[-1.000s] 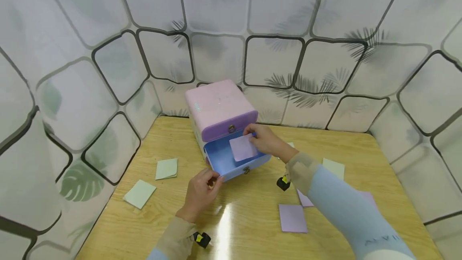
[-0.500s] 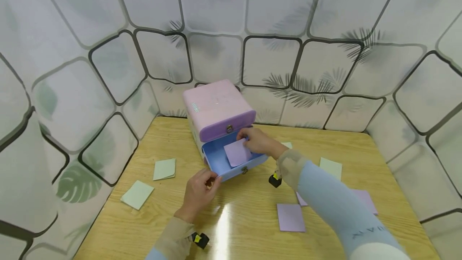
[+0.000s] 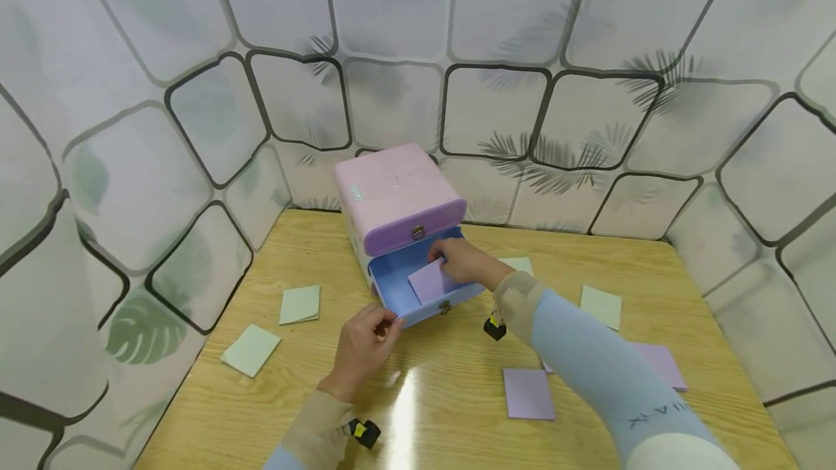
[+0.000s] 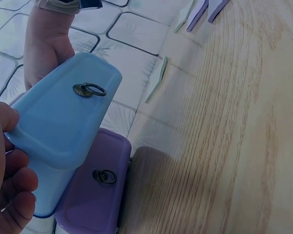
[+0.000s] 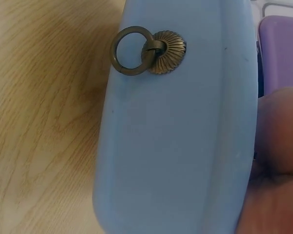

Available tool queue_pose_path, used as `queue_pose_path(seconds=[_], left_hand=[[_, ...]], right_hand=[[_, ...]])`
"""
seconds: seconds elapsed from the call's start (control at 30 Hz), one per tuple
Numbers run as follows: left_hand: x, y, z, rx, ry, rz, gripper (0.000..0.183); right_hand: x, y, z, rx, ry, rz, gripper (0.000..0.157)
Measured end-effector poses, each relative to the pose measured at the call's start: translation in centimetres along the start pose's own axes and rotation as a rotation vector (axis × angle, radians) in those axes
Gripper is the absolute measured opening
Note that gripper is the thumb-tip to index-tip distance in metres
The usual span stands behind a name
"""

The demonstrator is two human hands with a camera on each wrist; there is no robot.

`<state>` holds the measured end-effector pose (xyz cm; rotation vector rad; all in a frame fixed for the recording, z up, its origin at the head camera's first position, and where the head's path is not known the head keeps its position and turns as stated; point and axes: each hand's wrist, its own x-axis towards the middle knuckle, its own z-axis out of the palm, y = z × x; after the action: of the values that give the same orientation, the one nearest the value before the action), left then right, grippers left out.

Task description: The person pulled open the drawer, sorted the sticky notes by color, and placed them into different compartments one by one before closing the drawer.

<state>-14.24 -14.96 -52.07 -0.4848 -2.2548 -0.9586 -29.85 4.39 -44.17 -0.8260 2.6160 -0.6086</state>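
Note:
A small pink chest (image 3: 400, 191) stands at the back of the table, its blue drawer (image 3: 394, 274) pulled out below a closed purple drawer (image 3: 416, 229). My left hand (image 3: 361, 343) pinches the blue drawer's front left corner; in the left wrist view its thumb (image 4: 4, 116) lies against the blue front. Inside the drawer, my right hand (image 3: 465, 261) pinches a purple paper square (image 3: 428, 281) near its far right edge. The paper lies tilted, partly covered by the hand. The right wrist view shows the blue front with its brass ring pull (image 5: 132, 51); the paper is hidden there.
Two pale green paper squares (image 3: 300, 304) (image 3: 251, 350) lie at the left. On the right are green squares (image 3: 601, 307) (image 3: 519, 265) and purple squares (image 3: 529, 393) (image 3: 661, 365), one partly under the right arm. A patterned curtain (image 3: 496, 122) surrounds the wooden table (image 3: 444, 434).
My right hand has moved down and slightly left into the blue drawer, lowering the purple paper square with it. The left hand has kept its hold on the drawer corner.

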Motion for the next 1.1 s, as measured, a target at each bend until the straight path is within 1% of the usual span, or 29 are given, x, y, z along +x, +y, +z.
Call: queue_pose_path(seconds=[0.13, 0.27, 0.47, 0.67, 0.97, 1.1], left_hand=[[0.05, 0.04, -0.04, -0.009, 0.001, 0.004, 0.012], [0.13, 0.01, -0.11, 0.0, -0.003, 0.005, 0.013], [0.18, 0.03, -0.12, 0.01, -0.015, -0.004, 0.013], [0.06, 0.07, 0.01, 0.022, -0.003, 0.007, 0.013], [0.13, 0.09, 0.02, 0.02, -0.013, 0.0, 0.013], [0.08, 0.12, 0.03, 0.015, -0.016, -0.006, 0.013]], right_hand=[[-0.1, -0.25, -0.02, -0.035, 0.0, 0.003, 0.028], [-0.11, -0.44, -0.04, -0.08, -0.007, 0.004, 0.025], [-0.1, -0.5, 0.24, -0.136, -0.034, 0.033, 0.028], [-0.02, -0.55, 0.39, -0.192, -0.031, 0.035, 0.025], [0.18, -0.3, 0.45, -0.185, -0.046, 0.053, 0.023], [0.15, -0.27, 0.4, -0.205, -0.061, 0.044, 0.024]])
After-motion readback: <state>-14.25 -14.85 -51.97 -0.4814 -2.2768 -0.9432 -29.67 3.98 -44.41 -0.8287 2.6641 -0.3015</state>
